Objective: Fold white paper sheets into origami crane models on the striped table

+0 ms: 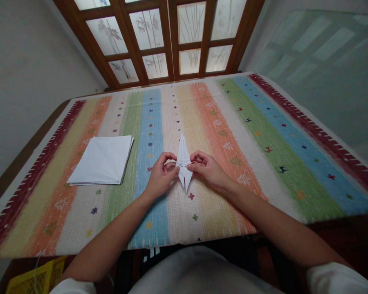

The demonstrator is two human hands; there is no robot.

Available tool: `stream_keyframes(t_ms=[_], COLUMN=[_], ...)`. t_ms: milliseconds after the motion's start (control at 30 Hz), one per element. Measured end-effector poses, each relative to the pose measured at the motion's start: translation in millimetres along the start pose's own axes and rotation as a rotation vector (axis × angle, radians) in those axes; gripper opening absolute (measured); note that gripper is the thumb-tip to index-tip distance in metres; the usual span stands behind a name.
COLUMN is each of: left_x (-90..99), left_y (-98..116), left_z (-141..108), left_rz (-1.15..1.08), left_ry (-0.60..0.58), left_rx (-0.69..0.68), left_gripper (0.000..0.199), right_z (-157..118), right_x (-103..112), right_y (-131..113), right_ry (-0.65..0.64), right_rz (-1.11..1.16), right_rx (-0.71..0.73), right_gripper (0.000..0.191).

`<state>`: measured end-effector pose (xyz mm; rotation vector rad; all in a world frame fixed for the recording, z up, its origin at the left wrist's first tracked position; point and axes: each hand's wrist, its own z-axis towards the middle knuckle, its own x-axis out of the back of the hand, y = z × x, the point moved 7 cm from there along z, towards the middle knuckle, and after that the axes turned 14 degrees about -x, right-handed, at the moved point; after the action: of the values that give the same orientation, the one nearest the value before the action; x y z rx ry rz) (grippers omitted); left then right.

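- Folded white origami figure (184, 163) being pinched at its middle
- Left grip (162, 175) closing on its left side
- Right grip (207, 169) closing on its right side
- White paper stack (101, 160) lying beside them on striped cloth (263, 122)

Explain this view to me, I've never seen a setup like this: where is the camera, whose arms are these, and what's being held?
This picture comes from a camera worn on a person's head, looking forward and down, so those are the wearer's own bare arms. There's no machine. The left hand and right hand pinch a pointed white origami figure between their fingers. On the striped woven cloth to the left lies a stack of folded white paper.
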<state>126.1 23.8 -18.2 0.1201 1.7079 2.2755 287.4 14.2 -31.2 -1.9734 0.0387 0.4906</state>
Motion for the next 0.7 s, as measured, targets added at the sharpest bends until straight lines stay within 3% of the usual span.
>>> stream_keyframes(t_ms=[133,367,500,700], left_x=[-0.3,1.7,4.0,4.8], left_y=[0.0,2.6,0.2,-2.7], left_z=[-0.3,-2.0,-2.4,-2.7], left_rz=[0.081,0.213,0.2,0.181], left_ry=[-0.045,-0.052,-0.006,0.006], left_rx=[0.014,0.05,0.041,0.053], left_gripper=[0.024,0.03,0.03,0.029], right_z=[0.1,-0.7,1.3,2.8], right_x=[2.7,2.9,4.6,2.0], right_y=[-4.1,-4.0,-2.7,2.1], right_ry=[0.043,0.097,0.126,0.061], right_rz=[-0.095,-0.297,-0.269,-0.161], right_rx=[0.054,0.125,0.125,0.023], right_gripper=[0.043,0.041,0.037,0.04])
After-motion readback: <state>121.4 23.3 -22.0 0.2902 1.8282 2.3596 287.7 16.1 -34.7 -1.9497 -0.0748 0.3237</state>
